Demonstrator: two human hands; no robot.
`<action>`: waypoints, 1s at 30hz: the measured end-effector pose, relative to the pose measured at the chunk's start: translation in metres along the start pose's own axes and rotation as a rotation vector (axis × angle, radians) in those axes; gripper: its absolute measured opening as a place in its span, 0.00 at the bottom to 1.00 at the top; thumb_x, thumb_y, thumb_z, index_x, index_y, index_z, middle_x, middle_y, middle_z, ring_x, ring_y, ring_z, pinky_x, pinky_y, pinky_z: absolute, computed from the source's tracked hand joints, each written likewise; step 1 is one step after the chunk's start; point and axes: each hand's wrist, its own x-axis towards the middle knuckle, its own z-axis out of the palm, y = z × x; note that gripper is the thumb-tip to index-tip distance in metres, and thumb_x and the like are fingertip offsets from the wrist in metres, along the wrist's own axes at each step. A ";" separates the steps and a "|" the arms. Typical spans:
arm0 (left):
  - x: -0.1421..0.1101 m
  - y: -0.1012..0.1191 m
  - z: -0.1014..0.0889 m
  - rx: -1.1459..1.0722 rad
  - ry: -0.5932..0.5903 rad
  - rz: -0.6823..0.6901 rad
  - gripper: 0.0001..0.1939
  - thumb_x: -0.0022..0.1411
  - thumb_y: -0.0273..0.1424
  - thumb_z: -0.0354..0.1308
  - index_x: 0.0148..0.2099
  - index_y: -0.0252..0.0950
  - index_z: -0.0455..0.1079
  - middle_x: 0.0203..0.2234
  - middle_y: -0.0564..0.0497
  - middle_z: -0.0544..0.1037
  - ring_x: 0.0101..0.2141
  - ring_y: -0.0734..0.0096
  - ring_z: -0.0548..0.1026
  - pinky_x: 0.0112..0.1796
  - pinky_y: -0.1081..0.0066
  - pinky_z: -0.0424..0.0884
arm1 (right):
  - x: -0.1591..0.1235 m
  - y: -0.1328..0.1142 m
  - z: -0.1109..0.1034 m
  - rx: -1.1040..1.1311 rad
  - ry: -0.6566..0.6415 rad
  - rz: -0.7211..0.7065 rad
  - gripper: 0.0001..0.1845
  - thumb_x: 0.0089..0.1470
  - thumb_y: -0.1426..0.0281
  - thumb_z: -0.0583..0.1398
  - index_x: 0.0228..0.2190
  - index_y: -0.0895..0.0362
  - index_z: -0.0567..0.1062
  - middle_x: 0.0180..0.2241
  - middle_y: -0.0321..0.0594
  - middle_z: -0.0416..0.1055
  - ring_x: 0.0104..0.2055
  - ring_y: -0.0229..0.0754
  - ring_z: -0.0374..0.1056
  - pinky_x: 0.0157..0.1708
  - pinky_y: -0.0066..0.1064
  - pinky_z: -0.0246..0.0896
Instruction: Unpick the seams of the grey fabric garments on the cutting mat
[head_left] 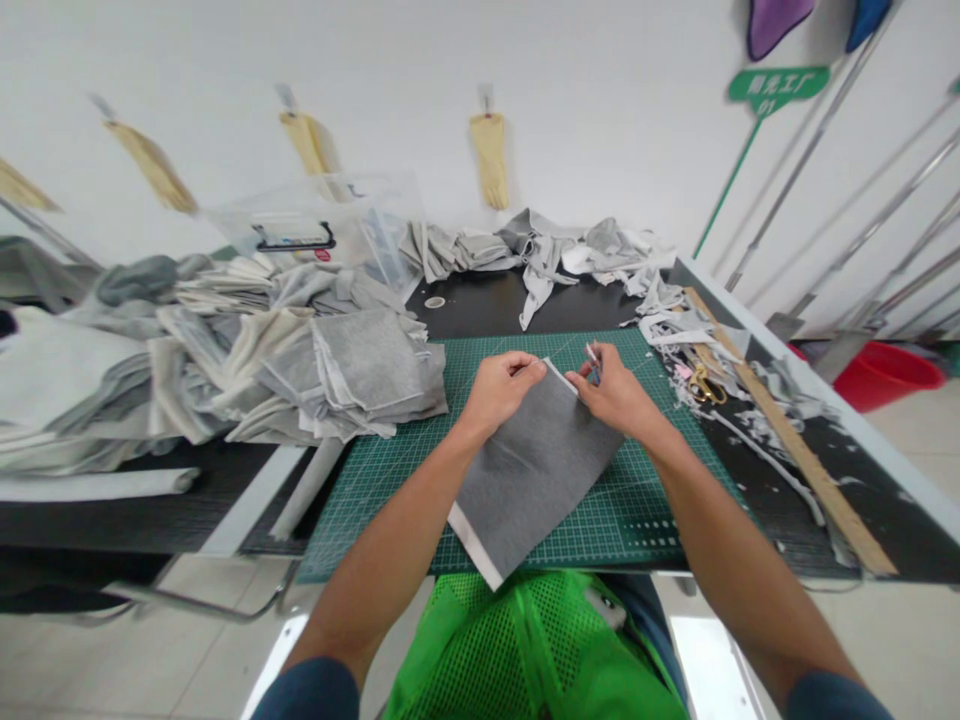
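A grey piece of cloth (pixel 536 470) with pale strips along two edges lies slantwise over the green cutting mat (pixel 382 500), its near corner hanging past the table edge. My left hand (pixel 502 390) is closed, pinching the cloth's far corner between thumb and fingers. Opposite it, my right hand (pixel 613 388) is closed at the pale upper edge, with its thumb on the cloth. Between the right fingers shows a small thin object (pixel 592 354), whitish and dark; its kind cannot be made out.
Folded grey cloths (pixel 367 365) pile up at the left, before a clear plastic box (pixel 300 225). Fabric scraps (pixel 540 250) lie at the back. On the right are gold-handled scissors (pixel 706 385), a wooden ruler (pixel 795 440) and cut strips. A red bucket (pixel 889 378) stands beyond.
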 end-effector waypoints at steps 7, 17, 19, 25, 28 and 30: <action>0.002 -0.005 -0.001 -0.026 0.011 -0.039 0.14 0.58 0.42 0.67 0.34 0.35 0.80 0.29 0.50 0.81 0.30 0.70 0.74 0.32 0.71 0.68 | 0.002 -0.005 -0.002 -0.028 -0.030 -0.258 0.23 0.67 0.59 0.55 0.58 0.56 0.71 0.49 0.52 0.75 0.51 0.53 0.71 0.54 0.46 0.66; -0.001 -0.001 0.001 -0.145 -0.051 -0.015 0.13 0.59 0.40 0.67 0.36 0.34 0.81 0.33 0.48 0.83 0.35 0.68 0.76 0.40 0.69 0.71 | -0.007 -0.026 0.003 0.021 0.071 -0.295 0.19 0.64 0.58 0.61 0.52 0.53 0.79 0.47 0.47 0.80 0.48 0.51 0.74 0.52 0.42 0.69; -0.001 -0.001 0.001 -0.160 -0.062 -0.007 0.13 0.59 0.40 0.68 0.37 0.34 0.81 0.33 0.48 0.83 0.35 0.68 0.76 0.40 0.69 0.71 | -0.007 -0.027 0.002 0.025 0.101 -0.292 0.17 0.64 0.59 0.62 0.50 0.53 0.80 0.44 0.46 0.80 0.46 0.50 0.75 0.49 0.41 0.70; -0.003 -0.003 0.002 -0.208 -0.100 0.036 0.14 0.58 0.41 0.69 0.38 0.35 0.82 0.34 0.49 0.83 0.36 0.68 0.76 0.42 0.68 0.70 | -0.006 -0.023 0.004 0.040 0.147 -0.353 0.14 0.64 0.62 0.62 0.47 0.53 0.82 0.41 0.44 0.80 0.43 0.47 0.75 0.44 0.38 0.70; -0.003 -0.003 0.003 -0.229 -0.126 0.050 0.13 0.58 0.41 0.70 0.38 0.36 0.82 0.34 0.49 0.82 0.36 0.68 0.76 0.42 0.68 0.70 | -0.007 -0.021 0.004 0.047 0.148 -0.379 0.13 0.64 0.63 0.63 0.47 0.53 0.82 0.41 0.44 0.80 0.43 0.47 0.75 0.44 0.38 0.70; -0.003 -0.002 0.003 -0.243 -0.141 0.054 0.13 0.58 0.40 0.70 0.38 0.36 0.82 0.34 0.49 0.82 0.36 0.69 0.76 0.42 0.68 0.69 | -0.007 -0.021 0.004 0.052 0.150 -0.387 0.13 0.64 0.63 0.63 0.47 0.53 0.82 0.41 0.43 0.80 0.43 0.47 0.75 0.43 0.38 0.70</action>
